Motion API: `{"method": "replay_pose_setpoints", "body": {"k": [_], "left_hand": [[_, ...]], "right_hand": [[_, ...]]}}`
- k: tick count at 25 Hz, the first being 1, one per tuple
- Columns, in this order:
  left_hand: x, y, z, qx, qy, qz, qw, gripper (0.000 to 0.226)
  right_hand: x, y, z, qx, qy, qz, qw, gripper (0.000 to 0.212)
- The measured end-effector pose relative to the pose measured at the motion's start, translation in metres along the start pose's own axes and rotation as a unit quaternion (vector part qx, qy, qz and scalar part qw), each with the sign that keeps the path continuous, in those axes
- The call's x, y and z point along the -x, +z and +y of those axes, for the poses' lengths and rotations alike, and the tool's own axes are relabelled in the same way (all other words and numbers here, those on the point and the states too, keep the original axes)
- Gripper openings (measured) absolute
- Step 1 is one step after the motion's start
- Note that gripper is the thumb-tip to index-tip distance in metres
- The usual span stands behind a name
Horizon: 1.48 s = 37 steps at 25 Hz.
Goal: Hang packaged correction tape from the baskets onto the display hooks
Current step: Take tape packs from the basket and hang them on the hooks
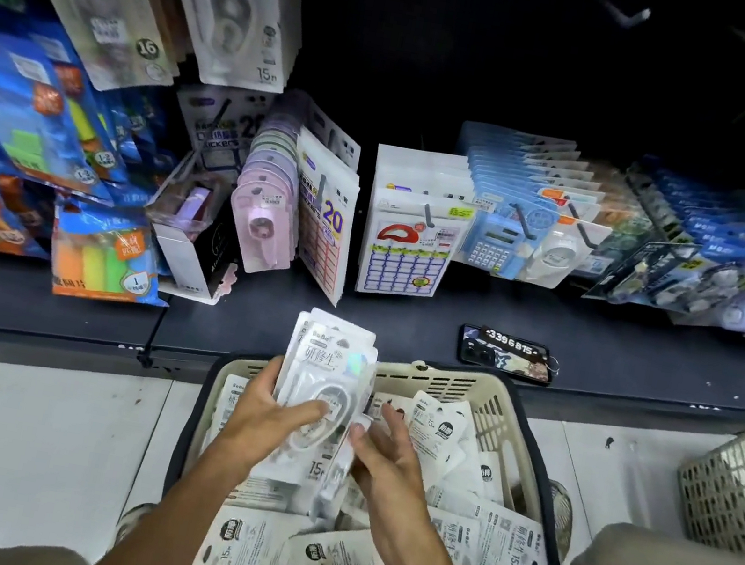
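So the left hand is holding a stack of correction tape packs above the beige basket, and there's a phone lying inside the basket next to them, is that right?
Not quite. The left hand does hold the stack of correction tape packs above the beige basket, but the phone is not in the basket. The head view shows it lying on the dark shelf behind the basket.

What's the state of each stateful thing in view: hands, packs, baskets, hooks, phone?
left hand: gripping a stack of packs
right hand: fingers on the stack's lower edge
near basket: full of loose packs
far basket: partly in view, holds packs
top hooks: bare
phone: flat on the shelf
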State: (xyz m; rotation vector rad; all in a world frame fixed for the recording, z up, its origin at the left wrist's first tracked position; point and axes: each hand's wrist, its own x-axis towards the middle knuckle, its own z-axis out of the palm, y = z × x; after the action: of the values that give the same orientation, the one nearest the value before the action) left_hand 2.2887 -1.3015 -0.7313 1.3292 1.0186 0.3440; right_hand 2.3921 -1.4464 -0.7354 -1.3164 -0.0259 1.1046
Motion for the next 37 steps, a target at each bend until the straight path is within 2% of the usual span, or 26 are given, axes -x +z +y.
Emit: {"method": "replay_pose_setpoints", "body": {"k": [2,4,7,8,11,14,16,19,22,26,27,29,30,31,32,34,35,37], "left_hand": [[0.007,-0.002,0.029,0.021,0.019,0.003,1.000,0.044],[0.019,-0.016,0.068,0.021,0.043,0.012,0.999,0.046],[0.037,-0.074,0.153,0.000,0.107,0.054,0.993,0.045],[0.048,-0.099,0.183,-0.001,0.126,0.090,0.988,0.046],[0.075,-0.159,0.244,0.020,0.207,0.191,0.959,0.054],[0.082,-0.183,0.257,0.110,0.249,0.240,0.932,0.029],[0.078,-0.190,0.257,0.180,0.236,0.247,0.923,0.023],[0.070,-0.196,0.257,0.204,0.236,0.256,0.915,0.026],[0.061,-0.200,0.257,0.221,0.239,0.248,0.913,0.022],[0.052,-0.194,0.267,0.234,0.259,0.212,0.913,0.024],[0.049,-0.192,0.269,0.233,0.264,0.201,0.914,0.027],[0.046,-0.188,0.268,0.221,0.270,0.187,0.918,0.036],[0.045,-0.186,0.267,0.213,0.267,0.185,0.921,0.042],[0.044,-0.185,0.267,0.208,0.263,0.183,0.924,0.049],[0.042,-0.184,0.267,0.206,0.259,0.181,0.926,0.057],[0.039,-0.182,0.266,0.193,0.256,0.173,0.931,0.068],[0.038,-0.180,0.267,0.186,0.255,0.164,0.935,0.071],[0.037,-0.177,0.268,0.188,0.239,0.119,0.945,0.071]], "right_hand": [[0.000,0.012,-0.014,-0.053,0.031,-0.054,0.997,0.062],[0.006,0.034,-0.039,-0.082,0.022,-0.079,0.993,0.050],[0.014,0.072,-0.091,0.018,-0.080,-0.005,0.997,0.049],[0.018,0.086,-0.109,0.055,-0.124,-0.012,0.991,0.047],[0.031,0.136,-0.161,0.112,-0.207,-0.144,0.961,0.019],[0.033,0.201,-0.206,0.194,-0.317,-0.202,0.906,0.035],[0.032,0.241,-0.233,0.209,-0.370,-0.186,0.886,0.034],[0.021,0.271,-0.256,0.244,-0.404,-0.107,0.875,0.036],[0.013,0.265,-0.246,0.245,-0.414,-0.024,0.876,0.027],[0.002,0.262,-0.237,0.253,-0.431,0.028,0.866,0.020],[-0.003,0.266,-0.242,0.296,-0.425,0.038,0.855,0.023],[-0.009,0.275,-0.253,0.443,-0.408,0.068,0.796,0.039],[-0.007,0.279,-0.255,0.472,-0.414,0.079,0.774,0.043],[-0.003,0.279,-0.255,0.456,-0.443,0.056,0.770,0.040],[0.004,0.277,-0.250,0.388,-0.467,-0.015,0.794,0.036],[0.019,0.274,-0.232,0.250,-0.397,-0.211,0.858,0.040],[0.021,0.273,-0.225,0.220,-0.358,-0.255,0.871,0.047],[0.018,0.272,-0.220,0.149,-0.316,-0.255,0.902,0.058]]}}
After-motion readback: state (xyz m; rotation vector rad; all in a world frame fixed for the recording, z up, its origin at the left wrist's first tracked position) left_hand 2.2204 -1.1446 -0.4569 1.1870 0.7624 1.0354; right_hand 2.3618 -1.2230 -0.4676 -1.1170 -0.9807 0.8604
